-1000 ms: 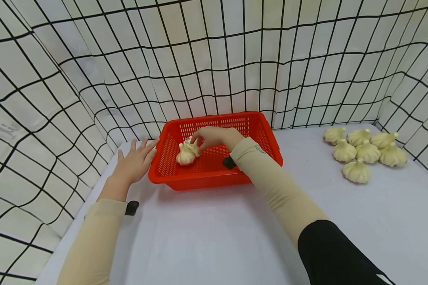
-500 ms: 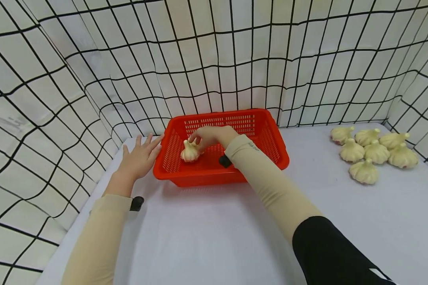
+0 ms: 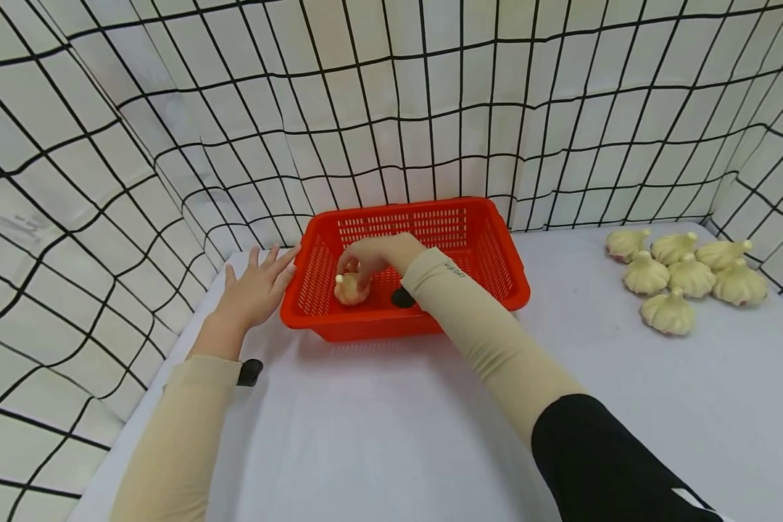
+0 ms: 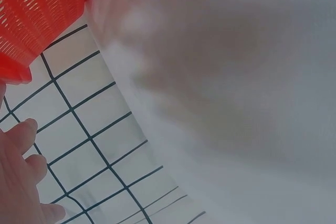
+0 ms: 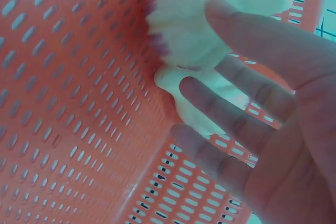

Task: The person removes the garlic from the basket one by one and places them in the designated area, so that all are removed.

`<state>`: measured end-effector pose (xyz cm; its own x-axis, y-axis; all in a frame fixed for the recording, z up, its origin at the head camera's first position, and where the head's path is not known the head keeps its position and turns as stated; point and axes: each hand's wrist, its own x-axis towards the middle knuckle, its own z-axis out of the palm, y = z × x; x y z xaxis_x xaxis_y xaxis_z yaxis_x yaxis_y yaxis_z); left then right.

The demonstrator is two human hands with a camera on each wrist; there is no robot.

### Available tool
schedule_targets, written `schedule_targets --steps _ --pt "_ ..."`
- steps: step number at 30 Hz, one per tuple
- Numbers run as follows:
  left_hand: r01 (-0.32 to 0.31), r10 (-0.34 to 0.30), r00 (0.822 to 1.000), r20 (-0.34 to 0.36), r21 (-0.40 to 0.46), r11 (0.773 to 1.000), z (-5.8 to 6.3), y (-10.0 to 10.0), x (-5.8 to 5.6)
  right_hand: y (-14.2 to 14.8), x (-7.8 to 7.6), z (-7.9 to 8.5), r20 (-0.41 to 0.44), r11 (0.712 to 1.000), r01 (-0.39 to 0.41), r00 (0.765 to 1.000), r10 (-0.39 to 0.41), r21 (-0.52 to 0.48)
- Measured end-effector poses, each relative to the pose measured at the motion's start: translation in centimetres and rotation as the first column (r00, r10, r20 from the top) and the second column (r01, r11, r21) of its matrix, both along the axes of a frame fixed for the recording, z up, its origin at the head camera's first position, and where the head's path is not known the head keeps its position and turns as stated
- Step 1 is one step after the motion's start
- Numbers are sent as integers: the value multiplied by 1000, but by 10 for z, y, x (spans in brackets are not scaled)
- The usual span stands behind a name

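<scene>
A red plastic basket (image 3: 391, 325) with slotted sides stands against the back netting. My right hand (image 3: 380, 254) reaches down into its left part, at a pale garlic bulb (image 3: 351, 293). In the right wrist view, its thumb and index finger lie on either side of the upper garlic bulb (image 5: 181, 22) and pinch it. The other fingers extend over a second garlic bulb (image 5: 197, 111), partly hidden behind them. My left hand (image 3: 253, 291) lies outside the basket with fingers spread and straight, the fingertips at its left rim. The left wrist view catches only part of that hand (image 4: 18, 174).
Several garlic bulbs (image 3: 690, 277) sit in a cluster on the white tabletop (image 3: 378, 435) at the far right. Black netting (image 3: 417, 116) over white walls encloses the back and both sides.
My right hand has shifted slightly left and down onto the garlic bulbs, and the visible bulb has tilted. The left hand stays at the rim. The head view has shifted a little.
</scene>
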<state>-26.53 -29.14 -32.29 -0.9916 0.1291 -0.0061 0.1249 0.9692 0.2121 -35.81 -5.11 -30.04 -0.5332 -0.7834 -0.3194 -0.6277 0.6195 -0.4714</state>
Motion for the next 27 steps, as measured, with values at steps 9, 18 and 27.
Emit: schedule_targets --steps 9,18,27 --pt "-9 9 1000 -4 11 1000 1 1 1 5 1 1 73 996 67 995 -72 66" --pt "2 -1 1000 -9 11 1000 -1 -2 0 6 -1 1 12 992 35 999 -37 121" --pt "6 -6 1000 -11 14 1000 -3 -3 1 9 -1 -3 58 996 41 997 -46 80"
